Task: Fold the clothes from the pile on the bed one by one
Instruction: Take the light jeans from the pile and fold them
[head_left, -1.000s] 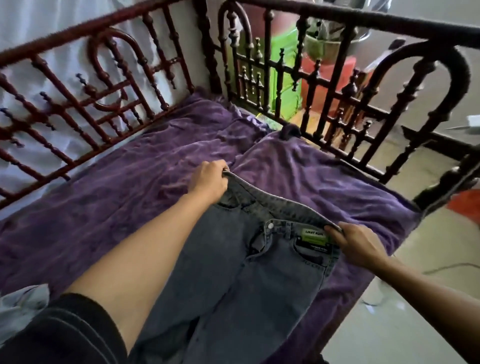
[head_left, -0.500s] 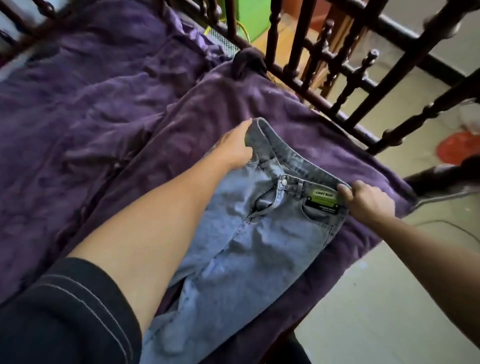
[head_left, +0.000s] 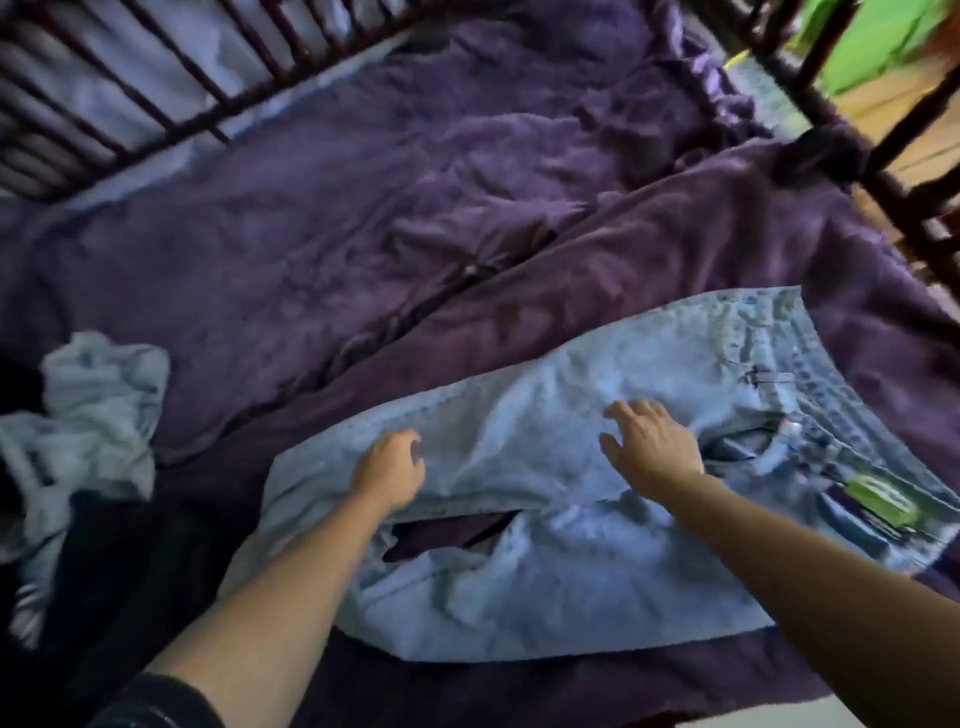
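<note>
From the head camera, a pair of pale blue jeans (head_left: 597, 415) lies spread across the near right part of a bed covered by a rumpled purple blanket (head_left: 363, 218). The waistband is at the right and the legs run left and toward the near edge, with a gap of blanket showing between them. A green label (head_left: 883, 499) sits at the waistband's near right corner.

The left hand (head_left: 387, 470) rests on the far leg of the jeans with its fingers bent down onto the denim. The picture is too blurred to tell whether it pinches the cloth or only touches it. The right hand (head_left: 652, 447) lies to the right of it, near the fly, with its fingers spread and relaxed on the denim, grasping nothing.

At the near left, a pile of clothes (head_left: 88, 415) shows a crumpled pale blue garment with dark cloth under it. A dark wooden bed rail (head_left: 156, 104) runs along the far left side, and something green (head_left: 883, 36) stands beyond the far right corner.
</note>
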